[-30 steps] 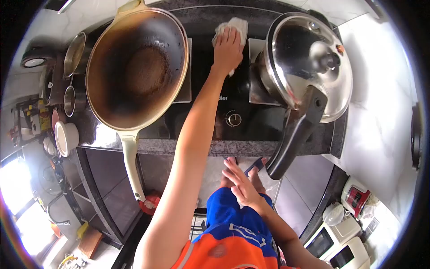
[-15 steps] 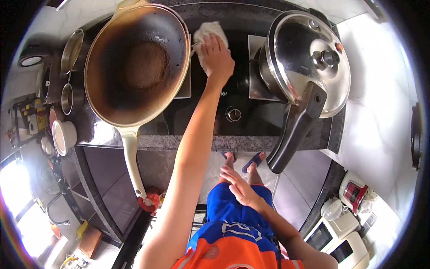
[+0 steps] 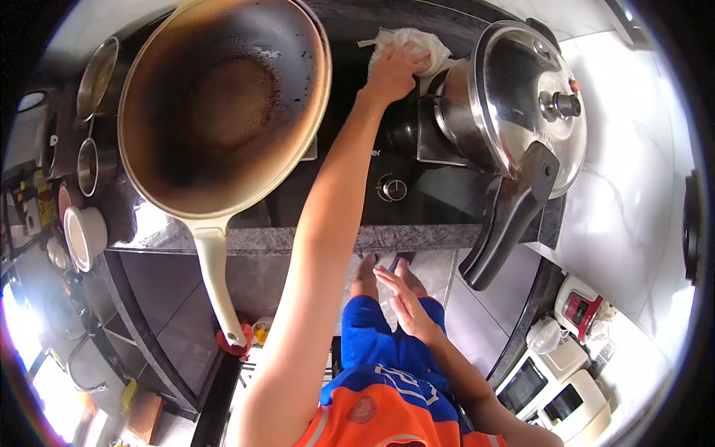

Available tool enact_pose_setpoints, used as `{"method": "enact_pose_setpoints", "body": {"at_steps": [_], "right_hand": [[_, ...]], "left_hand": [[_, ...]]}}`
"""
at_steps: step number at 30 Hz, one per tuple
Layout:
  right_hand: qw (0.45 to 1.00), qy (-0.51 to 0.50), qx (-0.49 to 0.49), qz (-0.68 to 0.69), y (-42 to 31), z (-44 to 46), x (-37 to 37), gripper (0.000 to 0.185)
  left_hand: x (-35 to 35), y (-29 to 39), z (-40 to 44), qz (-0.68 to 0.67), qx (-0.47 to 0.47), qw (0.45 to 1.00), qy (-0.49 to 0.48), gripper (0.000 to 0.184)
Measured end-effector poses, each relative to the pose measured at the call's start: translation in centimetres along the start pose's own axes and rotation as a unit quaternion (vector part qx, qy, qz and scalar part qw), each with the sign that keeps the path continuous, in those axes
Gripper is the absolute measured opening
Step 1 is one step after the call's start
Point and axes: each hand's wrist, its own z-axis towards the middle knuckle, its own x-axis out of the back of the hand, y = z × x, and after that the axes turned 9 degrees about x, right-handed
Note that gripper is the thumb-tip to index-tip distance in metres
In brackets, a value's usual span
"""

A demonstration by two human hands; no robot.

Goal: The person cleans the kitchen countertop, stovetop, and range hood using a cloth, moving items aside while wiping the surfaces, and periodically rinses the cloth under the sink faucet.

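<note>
My left hand (image 3: 393, 77) reaches across the black glass cooktop (image 3: 346, 182) with its fingers over a whitish cloth (image 3: 423, 46). The cloth lies bunched at the back of the cooktop, close to the pressure cooker (image 3: 462, 119). To the left of my arm a large cream-rimmed wok (image 3: 234, 104), browned inside, stands on one burner, its handle pointing toward me. The lidded steel pressure cooker is on the right burner, its black handle jutting past the counter edge. Below the counter my right hand (image 3: 408, 305) hangs in front of my shorts, fingers stretched out, holding nothing.
A control knob (image 3: 392, 188) is at the cooktop's front. Left of the wok are two steel-rimmed containers and a white bowl (image 3: 88, 237). The dark stone counter edge (image 3: 372, 238) runs in front of me. White appliances (image 3: 551, 372) stand low at the right.
My left hand has moved to the right with the cloth, from beside the wok toward the pressure cooker. My right hand stays low and open. The view has shifted slightly.
</note>
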Motion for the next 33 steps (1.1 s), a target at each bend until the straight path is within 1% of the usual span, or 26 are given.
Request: {"method": "enact_pose_setpoints", "body": {"at_steps": [3, 4, 5, 7, 8, 10, 11, 13, 15, 17, 18, 20, 21, 23, 24, 25, 26, 27, 28, 31, 32, 33], "right_hand": [[1.000, -0.004, 0.005, 0.016, -1.0, 0.1, -0.4, 0.046], [1.000, -0.004, 0.007, 0.018, -1.0, 0.0, -0.5, 0.046], [1.000, -0.011, 0.011, 0.022, -0.9, -0.3, -0.6, 0.046], [0.999, -0.027, 0.021, 0.009, -0.4, -0.7, -0.6, 0.047], [0.999, -0.028, 0.025, 0.011, -0.3, -1.1, -0.7, 0.048], [0.999, -0.039, 0.027, 0.021, -0.7, -1.7, -0.6, 0.047], [0.998, -0.044, 0.024, 0.025, -0.8, -1.9, -0.4, 0.047], [0.998, -0.055, 0.024, 0.022, -0.8, -2.8, -0.3, 0.046], [0.997, -0.071, 0.028, 0.018, -0.4, -3.3, 0.2, 0.045], [0.995, -0.098, -0.011, 0.024, -0.2, -4.2, 0.6, 0.042], [0.993, -0.113, -0.012, 0.026, -0.3, -4.8, 0.9, 0.042], [0.992, -0.087, -0.077, 0.053, -0.1, -5.4, 1.2, 0.039], [0.990, -0.106, -0.073, 0.055, 0.6, -5.7, 1.3, 0.039], [0.993, -0.104, -0.057, -0.009, 2.7, -6.9, 1.6, 0.037], [0.991, -0.114, -0.013, -0.067, 3.4, -7.2, 1.4, 0.038], [0.989, -0.128, -0.008, -0.068, 3.8, -7.5, 0.8, 0.038], [0.987, -0.130, 0.003, -0.099, 4.0, -7.8, 0.4, 0.039], [0.983, -0.127, 0.015, -0.132, 4.0, -7.7, 0.3, 0.040], [0.987, -0.127, -0.026, -0.094, 3.3, -7.7, -0.4, 0.041], [0.985, -0.130, -0.021, -0.107, 3.0, -6.6, -2.5, 0.041], [0.985, -0.126, -0.024, -0.113, 2.8, -5.9, -3.4, 0.040], [0.985, -0.121, -0.031, -0.119, 2.6, -5.4, -4.3, 0.039]], "left_hand": [[1.6, 0.4, -3.2, 0.015, 0.015, 1.000, -0.016, 0.053], [2.6, 0.2, -4.7, -0.017, 0.023, 0.999, -0.033, 0.052], [3.7, 0.0, -6.5, -0.009, 0.028, 0.999, -0.034, 0.052], [5.5, -0.3, -9.9, -0.050, 0.056, 0.996, -0.042, 0.053], [6.3, 0.0, -11.6, -0.042, 0.058, 0.997, -0.043, 0.053], [8.4, 0.6, -14.6, -0.076, 0.110, 0.988, -0.075, 0.054], [9.4, 0.5, -15.6, -0.069, 0.114, 0.988, -0.073, 0.054], [11.1, 0.5, -18.0, -0.049, 0.085, 0.984, -0.147, 0.055], [12.4, 0.4, -19.6, -0.036, 0.079, 0.985, -0.147, 0.055], [13.7, 0.3, -21.7, -0.045, 0.060, 0.987, -0.142, 0.055], [14.2, 0.4, -23.2, -0.050, 0.069, 0.990, -0.114, 0.057], [15.3, 0.8, -26.2, -0.041, 0.110, 0.989, -0.090, 0.057], [15.6, 0.9, -28.0, -0.036, 0.135, 0.987, -0.075, 0.057], [16.9, 1.1, -31.3, -0.020, 0.167, 0.984, -0.057, 0.054], [17.6, 1.3, -32.7, -0.008, 0.202, 0.979, -0.020, 0.052], [18.3, 1.4, -34.0, 0.002, 0.234, 0.972, 0.018, 0.049], [19.1, 1.5, -35.1, 0.018, 0.270, 0.962, 0.036, 0.048], [19.1, 1.1, -36.3, -0.050, 0.312, 0.947, 0.061, 0.049], [16.1, -2.0, -39.4, -0.055, 0.334, 0.936, 0.099, 0.051], [18.7, -4.2, -40.3, -0.010, 0.321, 0.940, 0.117, 0.050], [19.3, -5.5, -40.3, 0.016, 0.307, 0.946, 0.104, 0.051], [20.7, -6.1, -40.0, 0.112, 0.292, 0.948, 0.052, 0.048]]}}
